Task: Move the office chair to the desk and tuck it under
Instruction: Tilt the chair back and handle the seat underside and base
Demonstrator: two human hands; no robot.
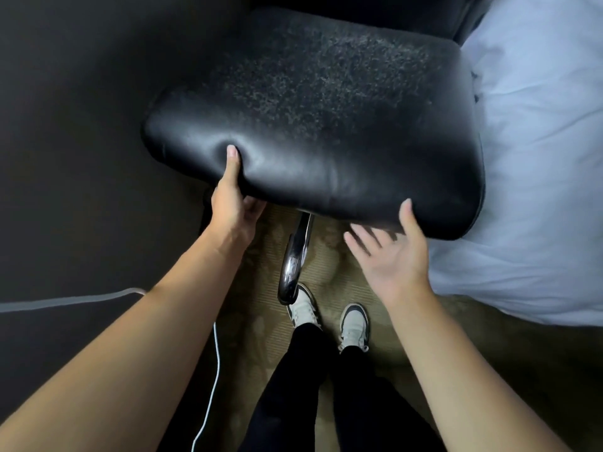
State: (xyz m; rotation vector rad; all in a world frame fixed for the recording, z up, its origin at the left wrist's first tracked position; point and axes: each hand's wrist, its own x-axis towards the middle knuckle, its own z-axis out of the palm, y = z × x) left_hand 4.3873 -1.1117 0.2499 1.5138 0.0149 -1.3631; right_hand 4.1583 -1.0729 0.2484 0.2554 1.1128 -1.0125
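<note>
While the chair (313,125) is seen from above, its black seat fills the upper middle of the view, with worn, speckled leather on the far part. The seat's near edge is gripped at its left corner by the left hand (233,203): the thumb (232,158) is pressed on top of the cushion, where a dent is made, and the other fingers are curled under the edge, mostly hidden. The right hand (391,256) is held open with the palm up just under the near right part of the seat; its fingers are spread and blurred, and its thumb lies against the edge. Whether the seat is truly touched by this hand cannot be told.

Under the seat a chrome leg (295,256) of the base is seen, reaching toward the person, and its end is just beside the left shoe (303,305). The right shoe (354,324) is placed a little apart on the patterned carpet (329,265).

On the right the chair is touched, or nearly touched, by a bed (535,177) with pale sheets. On the left a large dark surface (65,141) is seen close to the seat; what it is cannot be told. A white cable (212,380) hangs along its near edge to the floor.
</note>
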